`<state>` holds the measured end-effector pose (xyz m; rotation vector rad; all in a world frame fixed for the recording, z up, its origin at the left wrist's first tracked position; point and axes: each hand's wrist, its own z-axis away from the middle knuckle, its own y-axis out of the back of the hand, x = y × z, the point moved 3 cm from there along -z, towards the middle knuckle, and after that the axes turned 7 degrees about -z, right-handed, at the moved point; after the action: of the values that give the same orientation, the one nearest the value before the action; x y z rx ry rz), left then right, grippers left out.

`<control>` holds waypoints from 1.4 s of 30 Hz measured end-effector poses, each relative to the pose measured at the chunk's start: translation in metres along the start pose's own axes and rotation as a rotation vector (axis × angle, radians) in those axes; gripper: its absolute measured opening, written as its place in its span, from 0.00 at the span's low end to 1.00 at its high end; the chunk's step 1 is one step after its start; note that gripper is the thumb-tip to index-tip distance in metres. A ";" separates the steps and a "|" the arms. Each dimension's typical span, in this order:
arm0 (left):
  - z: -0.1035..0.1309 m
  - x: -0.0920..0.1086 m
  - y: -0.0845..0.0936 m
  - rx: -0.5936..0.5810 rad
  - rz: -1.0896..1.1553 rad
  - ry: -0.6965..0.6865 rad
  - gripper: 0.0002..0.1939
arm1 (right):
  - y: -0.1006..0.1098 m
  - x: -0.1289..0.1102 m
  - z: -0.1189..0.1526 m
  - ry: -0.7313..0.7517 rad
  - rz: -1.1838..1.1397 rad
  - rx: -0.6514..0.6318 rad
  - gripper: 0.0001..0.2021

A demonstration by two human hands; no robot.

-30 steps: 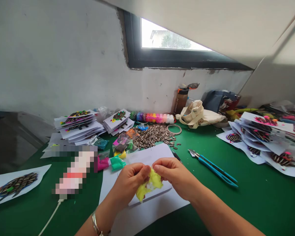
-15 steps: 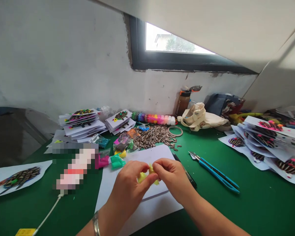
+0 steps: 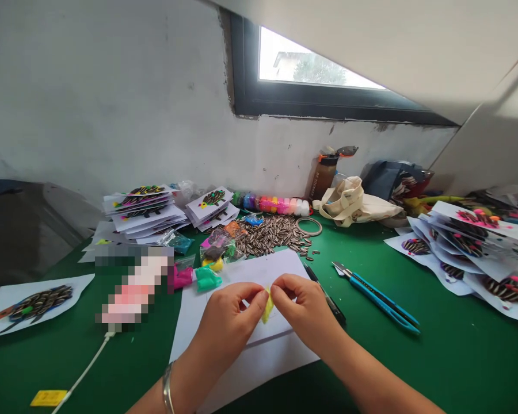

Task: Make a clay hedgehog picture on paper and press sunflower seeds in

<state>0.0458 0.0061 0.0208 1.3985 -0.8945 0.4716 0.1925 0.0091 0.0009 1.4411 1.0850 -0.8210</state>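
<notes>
Above white paper (image 3: 246, 351) on the green table, a small yellow piece (image 3: 268, 306) is pinched between both hands. My left hand (image 3: 237, 313), with a silver bangle at its wrist, grips its left side with thumb and forefinger. From the right, my right hand (image 3: 300, 299) holds the same piece with closed fingertips. Whether it is clay or its plastic wrapping cannot be told. Bags with green clay (image 3: 208, 278) and pink clay (image 3: 183, 278) lie beyond my left hand, by the paper's edge.
Striped seeds (image 3: 267, 234) are heaped behind the paper. Blue tweezers (image 3: 384, 302), a knife and a black pen (image 3: 328, 296) lie to the right. Stacks of seed pictures (image 3: 149, 213) stand on both sides. A bottle (image 3: 323, 175) and cloth bag (image 3: 349, 201) are at the back.
My hands have drawn the yellow piece into a narrower shape hanging between the fingertips. The yellow part that showed beside my left thumb is out of sight. The view has shifted slightly.
</notes>
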 end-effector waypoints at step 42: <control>-0.002 -0.019 0.002 0.205 0.186 0.105 0.15 | -0.003 0.008 0.009 -0.006 -0.347 -0.123 0.11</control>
<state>0.0334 0.0124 0.0078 1.4671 -0.9141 0.7889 0.1931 0.0011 -0.0086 1.1628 1.3797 -0.9816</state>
